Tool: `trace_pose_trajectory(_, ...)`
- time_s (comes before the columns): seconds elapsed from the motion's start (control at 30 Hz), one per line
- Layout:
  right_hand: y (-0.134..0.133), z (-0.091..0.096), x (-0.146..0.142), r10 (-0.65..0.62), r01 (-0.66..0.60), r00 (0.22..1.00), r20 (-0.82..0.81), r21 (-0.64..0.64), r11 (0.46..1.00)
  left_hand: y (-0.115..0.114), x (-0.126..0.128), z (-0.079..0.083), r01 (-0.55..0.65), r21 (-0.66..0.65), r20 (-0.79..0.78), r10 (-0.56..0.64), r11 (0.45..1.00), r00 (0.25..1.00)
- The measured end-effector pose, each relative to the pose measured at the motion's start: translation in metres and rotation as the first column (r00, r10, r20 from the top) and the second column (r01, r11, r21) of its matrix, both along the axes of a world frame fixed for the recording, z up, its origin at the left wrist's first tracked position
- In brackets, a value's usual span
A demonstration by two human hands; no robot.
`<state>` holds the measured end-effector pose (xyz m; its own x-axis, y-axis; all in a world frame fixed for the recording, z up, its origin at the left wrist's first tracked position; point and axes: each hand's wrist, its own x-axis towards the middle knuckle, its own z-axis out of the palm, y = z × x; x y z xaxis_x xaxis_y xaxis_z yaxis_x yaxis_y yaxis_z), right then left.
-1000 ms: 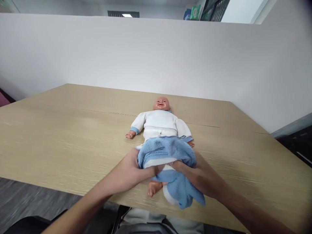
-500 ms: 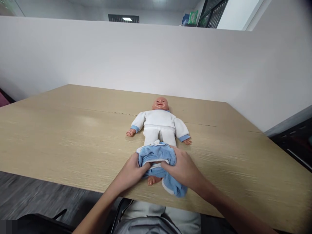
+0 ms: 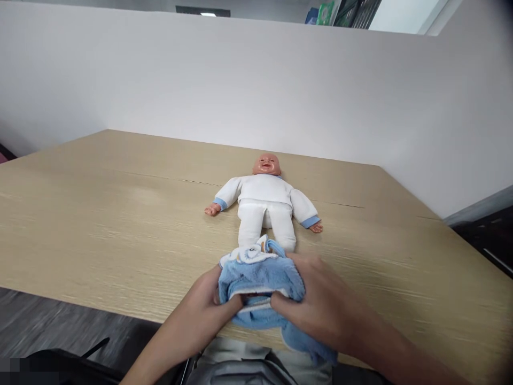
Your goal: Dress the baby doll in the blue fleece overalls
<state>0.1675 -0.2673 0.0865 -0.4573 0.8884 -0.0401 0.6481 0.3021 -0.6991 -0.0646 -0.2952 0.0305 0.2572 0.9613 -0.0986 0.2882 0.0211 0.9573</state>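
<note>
A baby doll in a white top with blue cuffs and white legs lies on its back, head away from me. Bunched up just past its legs is a blue fleecy garment with white trim and a white animal face on it. My left hand grips its left side, thumb tucked into the opening. On the other side my right hand holds it the same way, and part of the garment hangs down beneath that hand. The doll's feet are hidden behind the cloth and my hands.
The doll rests on a wide wooden table, whose near edge runs close to my lap. A white wall rises behind it. Dark furniture stands at the right, and a black chair part at lower left.
Both hands have drawn the blue garment toward me and up, off the doll's lower legs. The doll's foot that showed below the cloth is now out of sight. My view has tilted down slightly.
</note>
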Motion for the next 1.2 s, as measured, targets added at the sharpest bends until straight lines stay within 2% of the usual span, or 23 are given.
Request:
trace_pose_trajectory(0.1, -0.003, -0.007, -0.001, -0.007, 0.007, 0.997, 0.074, 0.002, 1.000, -0.008, 0.000, -0.011, 0.031, -0.042, -0.035, -0.032, 0.999, 0.999)
trace_pose_trajectory(0.2, 0.001, -0.024, -0.003, -0.027, 0.020, 0.990, 0.135, 0.053, 0.998, -0.006, 0.001, -0.022, 0.030, -0.020, -0.158, -0.033, 0.999, 0.987)
trace_pose_trajectory(0.3, 0.001, -0.034, -0.004, -0.034, 0.025, 0.985, 0.169, 0.060, 0.998, -0.003, 0.003, -0.024, 0.048, 0.013, -0.277, -0.043, 0.999, 0.960)
trace_pose_trajectory(0.4, -0.003, -0.034, -0.002, -0.008, 0.000, 0.991, 0.136, 0.058, 0.998, -0.004, 0.002, -0.022, 0.045, 0.040, -0.343, -0.029, 0.998, 0.939)
trace_pose_trajectory(0.57, -0.007, -0.029, -0.001, 0.044, -0.046, 0.995, 0.087, 0.024, 0.999, -0.010, -0.001, -0.017, 0.073, 0.114, -0.357, -0.028, 0.991, 0.934)
trace_pose_trajectory(0.77, -0.006, -0.032, -0.004, -0.022, 0.009, 0.984, 0.177, 0.075, 0.997, -0.008, 0.001, -0.020, 0.145, 0.157, -0.362, -0.080, 0.977, 0.929)
trace_pose_trajectory(0.87, -0.007, -0.030, -0.006, -0.040, 0.028, 0.977, 0.208, 0.061, 0.998, -0.007, 0.003, -0.029, 0.075, 0.132, -0.327, -0.028, 0.988, 0.945)
trace_pose_trajectory(0.93, -0.007, -0.030, -0.007, -0.017, 0.010, 0.980, 0.199, 0.033, 0.999, -0.008, 0.004, -0.035, 0.017, 0.104, -0.250, 0.009, 0.994, 0.968)
trace_pose_trajectory(1.03, -0.004, -0.034, -0.005, 0.020, -0.019, 0.993, 0.118, -0.009, 1.000, -0.008, 0.006, -0.042, -0.017, 0.049, -0.039, 0.019, 0.999, 0.999)
trace_pose_trajectory(1.1, -0.001, -0.038, -0.001, 0.031, -0.030, 0.999, 0.038, -0.027, 0.999, -0.007, 0.007, -0.044, -0.071, 0.032, 0.099, 0.068, 0.997, 0.993)
trace_pose_trajectory(1.2, 0.010, -0.042, 0.003, 0.043, -0.044, 0.998, -0.053, -0.012, 0.999, -0.001, 0.006, -0.047, -0.173, 0.068, 0.178, 0.158, 0.983, 0.971)
